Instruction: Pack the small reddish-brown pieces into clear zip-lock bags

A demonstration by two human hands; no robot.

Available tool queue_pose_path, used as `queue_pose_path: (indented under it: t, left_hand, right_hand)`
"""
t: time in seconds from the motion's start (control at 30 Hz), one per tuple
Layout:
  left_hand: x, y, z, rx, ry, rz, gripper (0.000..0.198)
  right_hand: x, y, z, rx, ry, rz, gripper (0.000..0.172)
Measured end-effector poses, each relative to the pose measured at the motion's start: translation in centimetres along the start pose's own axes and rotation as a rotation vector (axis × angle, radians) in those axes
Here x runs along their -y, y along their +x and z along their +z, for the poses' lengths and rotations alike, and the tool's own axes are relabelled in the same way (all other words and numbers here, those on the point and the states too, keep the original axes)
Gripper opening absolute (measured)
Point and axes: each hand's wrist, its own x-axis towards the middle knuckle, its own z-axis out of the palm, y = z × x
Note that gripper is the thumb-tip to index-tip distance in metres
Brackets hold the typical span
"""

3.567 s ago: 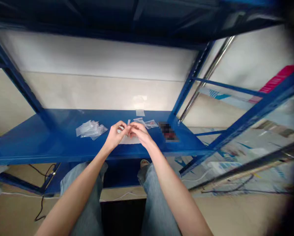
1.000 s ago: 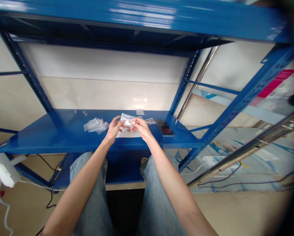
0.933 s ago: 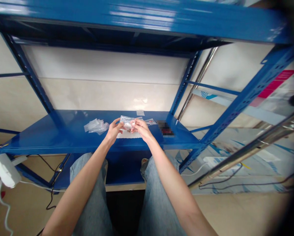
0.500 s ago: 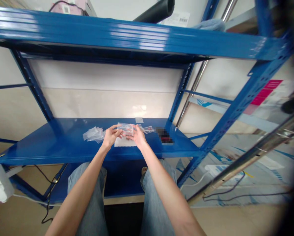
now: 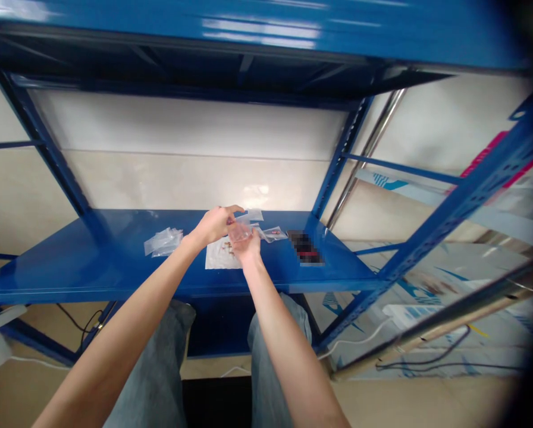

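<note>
Between my hands is a small clear plastic bag [image 5: 240, 230], tilted above the shelf. My left hand [image 5: 216, 224] pinches its upper left edge from above. Beneath and to the right, my right hand [image 5: 250, 245] holds the bag between thumb and fingers. Under them lies a white sheet [image 5: 217, 257] with several small brownish pieces [image 5: 228, 245] on it, too small to name. Right of my hands rests another clear bag [image 5: 275, 233] with small reddish contents. A pile of clear plastic bags [image 5: 165, 241] is to the left.
The blue metal shelf [image 5: 115, 261] carries everything, with an upper shelf beam [image 5: 159, 24] overhead. A pixelated dark object [image 5: 306, 246] lies at the right. A white packet [image 5: 255, 214] sits near the back edge. Blue uprights stand at both sides.
My hands have moved slightly right with the bag, and the left hand has turned over its top. More of the white sheet and its small pieces now show. The view has tilted downward.
</note>
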Motion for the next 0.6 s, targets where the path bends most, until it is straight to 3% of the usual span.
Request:
queue_pose_path:
  t: [0.23,0.33,0.47,0.6]
  left_hand:
    - [-0.6,1.0,0.7,0.043,0.081,0.0,0.041]
    - [-0.7,0.4,0.6,0.003,0.08,-0.002,0.032]
    - [-0.6,-0.8,0.4,-0.056,-0.001,-0.028,0.023]
    - [0.0,-2.0,0.6,-0.149,-0.248,-0.104,0.024]
  right_hand:
    - [-0.9,0.0,0.6,-0.166,0.179,0.049,0.029]
    - [-0.9,-0.1,0.7,-0.206,0.171,0.063,0.027]
    - [-0.6,-0.3,0.8,-0.198,0.15,0.06,0.026]
    - [-0.2,-0.9,0.8,-0.131,0.116,0.052,0.029]
